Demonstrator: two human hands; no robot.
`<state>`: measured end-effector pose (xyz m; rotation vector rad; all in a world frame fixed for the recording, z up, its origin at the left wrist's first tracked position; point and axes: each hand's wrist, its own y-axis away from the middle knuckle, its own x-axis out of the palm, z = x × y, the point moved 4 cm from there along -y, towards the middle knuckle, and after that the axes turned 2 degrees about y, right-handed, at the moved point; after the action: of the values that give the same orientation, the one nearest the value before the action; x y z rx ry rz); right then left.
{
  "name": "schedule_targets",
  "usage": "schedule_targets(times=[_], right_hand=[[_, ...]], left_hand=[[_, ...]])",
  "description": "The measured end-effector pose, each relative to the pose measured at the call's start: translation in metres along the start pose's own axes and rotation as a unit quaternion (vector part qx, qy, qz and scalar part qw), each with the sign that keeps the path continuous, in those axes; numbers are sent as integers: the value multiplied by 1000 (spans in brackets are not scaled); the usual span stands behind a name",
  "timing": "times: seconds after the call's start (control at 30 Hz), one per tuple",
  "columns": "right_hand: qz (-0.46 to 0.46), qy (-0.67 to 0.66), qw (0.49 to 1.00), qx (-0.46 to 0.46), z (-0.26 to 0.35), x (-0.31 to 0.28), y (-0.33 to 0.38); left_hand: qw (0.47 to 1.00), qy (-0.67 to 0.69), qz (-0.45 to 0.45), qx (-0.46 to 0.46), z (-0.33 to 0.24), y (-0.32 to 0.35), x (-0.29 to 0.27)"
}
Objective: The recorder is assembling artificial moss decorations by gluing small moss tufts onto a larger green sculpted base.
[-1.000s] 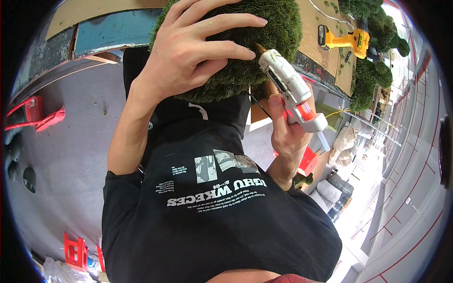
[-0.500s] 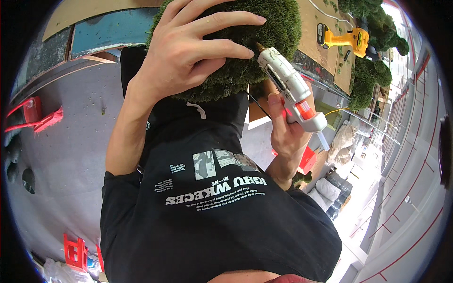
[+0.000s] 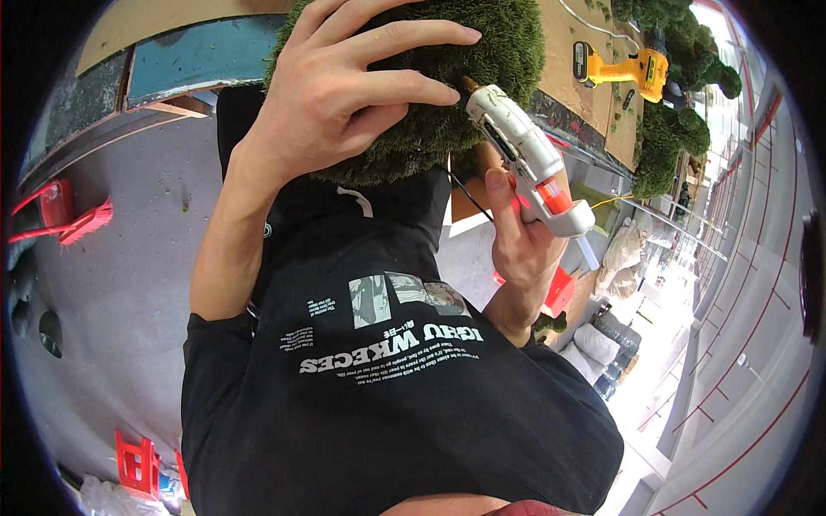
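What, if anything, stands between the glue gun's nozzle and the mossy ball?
Nothing visible. The right hand points the glue gun at the mossy ball; a fingertip of the left hand is beside the nozzle, not across it.

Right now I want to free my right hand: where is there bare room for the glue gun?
Bare: the teal panel, between the dark panel and moss ball; a narrower patch of tan board between moss ball and drill. Crowded: right of the drill, among moss clumps, and where the glue gun points close to the left hand.
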<state>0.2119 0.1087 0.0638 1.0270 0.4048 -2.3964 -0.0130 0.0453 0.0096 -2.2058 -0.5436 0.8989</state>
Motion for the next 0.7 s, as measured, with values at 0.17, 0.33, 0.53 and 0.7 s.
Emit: schedule_targets(times=[0.17,0.33,0.53,0.7], right_hand=[[-2,13,1000,-22,2,0,1],[-4,14,1000,-7,6,-1,3],[-1,45,999,-11,15,-3,3],[18,53,998,20,27,-6,3]], left_hand=[[1000,-16,17,-1,0,0,-1],[1000,-5,4,-5,0,0,0],[1000,-7,-14,11,0,0,0],[1000,-7,-10,11,-1,-1,-1]])
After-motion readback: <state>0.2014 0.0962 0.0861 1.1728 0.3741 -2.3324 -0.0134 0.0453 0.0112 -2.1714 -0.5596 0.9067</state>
